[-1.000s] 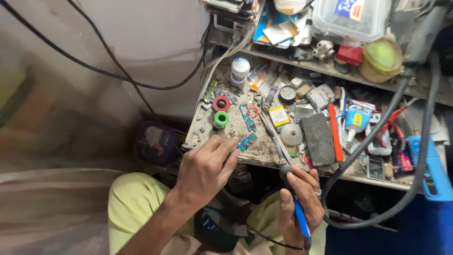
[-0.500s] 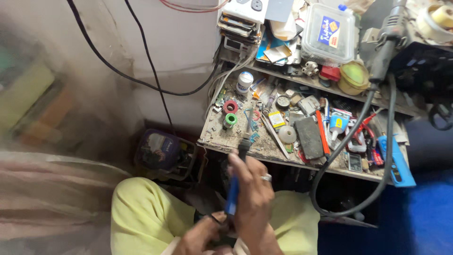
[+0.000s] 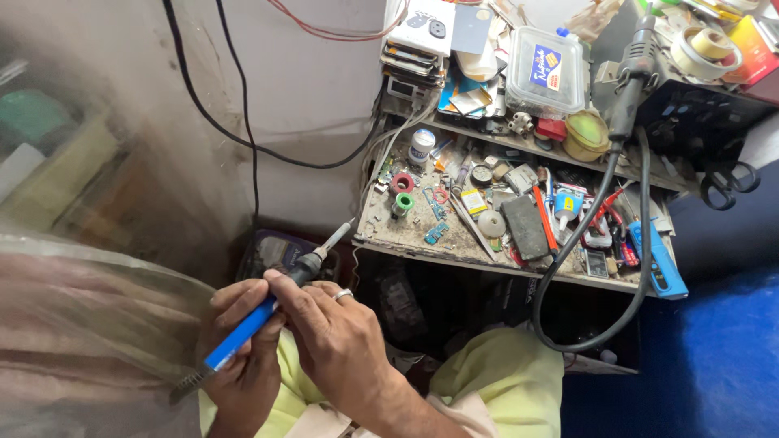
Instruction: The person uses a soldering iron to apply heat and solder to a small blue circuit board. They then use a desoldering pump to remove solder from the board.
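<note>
Nearest the viewer, over yellow-green trousers [image 3: 503, 381], two hands share one blue-handled soldering iron with a black collar and metal tip [image 3: 272, 304]: the left hand [image 3: 239, 357] has its fingers wrapped round the blue grip, while the right hand [image 3: 341, 337], wearing one silver ring, pinches the black collar. The tip points toward the cluttered work shelf [image 3: 406, 239]. There lie two tape rolls, one red [image 3: 402, 183] and one green [image 3: 402, 203]. Farther back, one clear lidded plastic box [image 3: 545, 73] holds contents that cannot be made out.
</note>
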